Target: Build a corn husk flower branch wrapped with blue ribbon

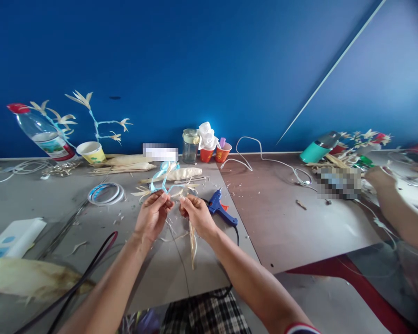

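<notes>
Dangling over littered table [153, 273], before blue wall [195, 60] — husk strips [192, 246], perhaps.

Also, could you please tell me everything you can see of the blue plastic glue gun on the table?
The blue, plastic-looking glue gun lies on its side on the grey tabletop, beside the person's bare right hand. Its nozzle points away from the person, its handle slants rightward, and a red-orange trigger shows between. A black cable leaves the handle's end. No hand holds it; whether the right hand brushes it is unclear.

No legible text or numbers, print on the bottle label [55, 147] too small.
</notes>
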`<state>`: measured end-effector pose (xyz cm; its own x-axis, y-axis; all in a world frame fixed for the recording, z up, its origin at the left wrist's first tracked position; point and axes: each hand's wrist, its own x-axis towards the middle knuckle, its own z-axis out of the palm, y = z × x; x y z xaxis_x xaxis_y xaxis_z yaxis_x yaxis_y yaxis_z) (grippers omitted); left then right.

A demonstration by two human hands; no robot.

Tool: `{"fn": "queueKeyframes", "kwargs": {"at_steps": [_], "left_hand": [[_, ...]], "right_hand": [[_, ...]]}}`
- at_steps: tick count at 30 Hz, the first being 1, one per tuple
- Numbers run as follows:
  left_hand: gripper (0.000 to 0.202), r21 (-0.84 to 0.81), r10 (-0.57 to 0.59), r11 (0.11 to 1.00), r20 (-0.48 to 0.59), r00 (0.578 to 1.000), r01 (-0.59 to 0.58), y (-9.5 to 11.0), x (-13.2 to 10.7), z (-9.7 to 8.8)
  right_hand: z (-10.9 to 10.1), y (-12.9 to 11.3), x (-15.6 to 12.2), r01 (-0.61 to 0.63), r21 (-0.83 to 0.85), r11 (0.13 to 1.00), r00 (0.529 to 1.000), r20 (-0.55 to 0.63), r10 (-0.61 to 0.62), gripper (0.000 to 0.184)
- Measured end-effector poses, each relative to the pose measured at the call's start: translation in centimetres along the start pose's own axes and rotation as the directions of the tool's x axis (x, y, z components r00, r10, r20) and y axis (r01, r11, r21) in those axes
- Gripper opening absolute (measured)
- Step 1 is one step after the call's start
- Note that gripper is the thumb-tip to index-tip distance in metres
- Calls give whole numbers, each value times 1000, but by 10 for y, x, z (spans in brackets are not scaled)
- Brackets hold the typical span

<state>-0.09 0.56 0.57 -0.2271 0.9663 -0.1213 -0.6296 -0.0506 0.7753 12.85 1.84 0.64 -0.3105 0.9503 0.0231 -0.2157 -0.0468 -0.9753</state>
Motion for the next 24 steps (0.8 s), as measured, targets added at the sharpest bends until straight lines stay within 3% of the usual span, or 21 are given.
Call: {"fn": "queueKeyframes", "kwargs": {"at_steps": [6, 12, 16, 21, 24], "left_hand": [[20, -33, 14, 999, -14, 1000, -14, 0, 4, -1], [20, -20, 3, 1000, -14, 1000, -3, 3, 2, -2], [21, -28, 20, 999, -13, 1000, -21, 5, 1, 1], [20, -54, 59, 997, 2, 998, -59, 6, 1, 4], [21, -29, 58, 998, 23, 998, -57, 6, 0, 4]], "right_hand": [[1, 0, 1, 9, 36, 999, 1000, 19, -10, 13], [3, 1, 0, -65, 8, 998, 996, 63, 64, 10], [4, 0, -2, -125, -34, 992, 988, 89, 128, 22], [3, 2, -3, -123, -16, 992, 989, 78, 124, 43], [3, 5, -2, -127, 0, 992, 987, 101, 126, 44]]}}
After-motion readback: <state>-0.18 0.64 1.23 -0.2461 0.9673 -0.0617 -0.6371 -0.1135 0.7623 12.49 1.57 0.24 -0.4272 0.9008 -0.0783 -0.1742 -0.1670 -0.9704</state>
